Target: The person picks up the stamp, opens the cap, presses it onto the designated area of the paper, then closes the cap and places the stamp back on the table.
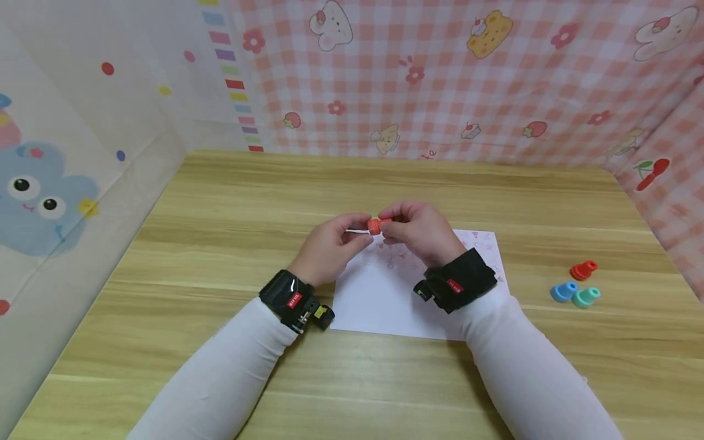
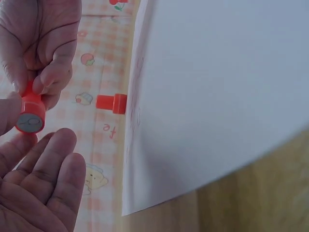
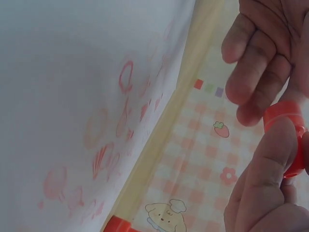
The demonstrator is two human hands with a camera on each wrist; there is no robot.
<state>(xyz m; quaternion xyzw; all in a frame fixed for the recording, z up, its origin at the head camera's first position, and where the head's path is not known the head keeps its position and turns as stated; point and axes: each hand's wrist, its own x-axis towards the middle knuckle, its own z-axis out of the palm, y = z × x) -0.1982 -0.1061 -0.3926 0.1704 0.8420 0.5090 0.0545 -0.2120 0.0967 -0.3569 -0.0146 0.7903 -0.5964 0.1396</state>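
Over the far part of a white sheet of paper [image 1: 379, 299], both hands meet at a small red stamp [image 1: 374, 227]. My right hand [image 1: 426, 235] pinches its narrow end between thumb and fingers. At the wider end, the thumb and a finger of my left hand [image 1: 330, 247] hold the rim, while its other fingers stay extended. The stamp's grey round face [image 2: 30, 123], bearing a line pattern, is uncovered in the left wrist view. Faint red and pink prints [image 3: 99, 162] mark the paper's far part.
A second red stamp [image 2: 111, 103] stands upright by the paper's far edge, hidden in the head view. On the right of the wooden table [image 1: 220, 214] are a red piece [image 1: 584, 270], a blue one [image 1: 564, 291] and a teal one [image 1: 586, 297]. Patterned curtains [image 1: 363, 79] surround the table.
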